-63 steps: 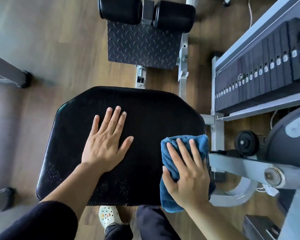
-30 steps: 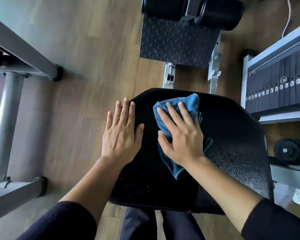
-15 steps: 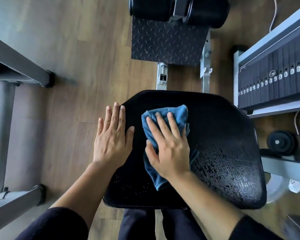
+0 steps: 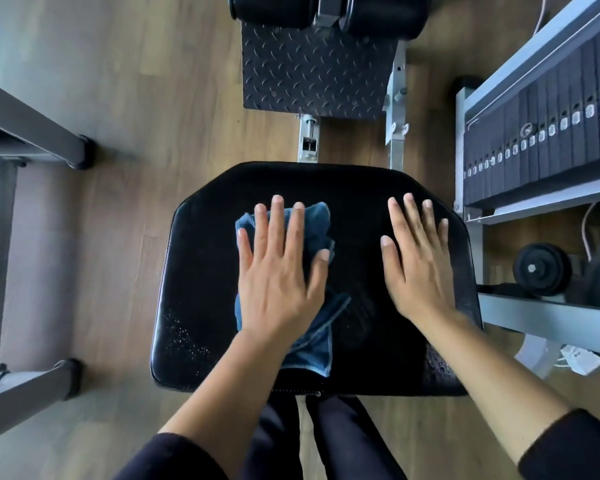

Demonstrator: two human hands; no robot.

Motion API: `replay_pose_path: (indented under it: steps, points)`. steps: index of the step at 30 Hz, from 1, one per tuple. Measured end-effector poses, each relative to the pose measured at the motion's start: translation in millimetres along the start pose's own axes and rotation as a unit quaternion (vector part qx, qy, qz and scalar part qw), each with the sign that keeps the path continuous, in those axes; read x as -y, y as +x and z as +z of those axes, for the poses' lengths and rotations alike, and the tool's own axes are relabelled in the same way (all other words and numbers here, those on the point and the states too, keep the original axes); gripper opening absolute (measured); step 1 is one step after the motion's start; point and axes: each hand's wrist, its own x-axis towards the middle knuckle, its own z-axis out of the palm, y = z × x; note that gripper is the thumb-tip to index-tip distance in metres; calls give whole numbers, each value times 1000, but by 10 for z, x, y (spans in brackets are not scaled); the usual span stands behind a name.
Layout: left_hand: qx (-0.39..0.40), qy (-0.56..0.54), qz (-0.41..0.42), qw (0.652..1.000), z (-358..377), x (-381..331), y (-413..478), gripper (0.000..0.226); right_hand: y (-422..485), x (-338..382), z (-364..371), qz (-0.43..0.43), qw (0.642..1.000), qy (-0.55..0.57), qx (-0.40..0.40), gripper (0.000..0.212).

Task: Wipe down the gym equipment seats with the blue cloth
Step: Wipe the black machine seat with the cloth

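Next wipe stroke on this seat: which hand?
Left. The left hand lies flat on the blue cloth on the seat; the right hand rests flat on bare seat, clear of it.

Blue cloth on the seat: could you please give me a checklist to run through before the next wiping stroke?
1. Left hand flat on the blue cloth: ok.
2. Blue cloth wholly on the seat: ok.
3. Right hand flat on the seat, apart from the cloth: ok.
4. Seat free of droplets: not ok; some show at its near-left corner.
5. Cloth spread flat: not ok, it is bunched.
6. Cloth underside clean: cannot tell.
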Motion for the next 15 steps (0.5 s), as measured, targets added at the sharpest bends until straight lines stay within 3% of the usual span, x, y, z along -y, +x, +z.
replay_pose_path:
  steps: [4,8,10,15]
  points:
    - [-12,90,7,996,134,-76,-56,64,-33,-152,43,-14,997,-64,40,60]
    - [-25,114,129,985,153,129,60,50,-16,-132,58,-18,997,-69,34,60]
    - [-50,117,148,981,159,233,241,43,-17,-152,59,-22,997,-65,36,59]
    - [-99,95,16,990,232,56,405,40,-14,-171,54,-24,998,-46,34,59]
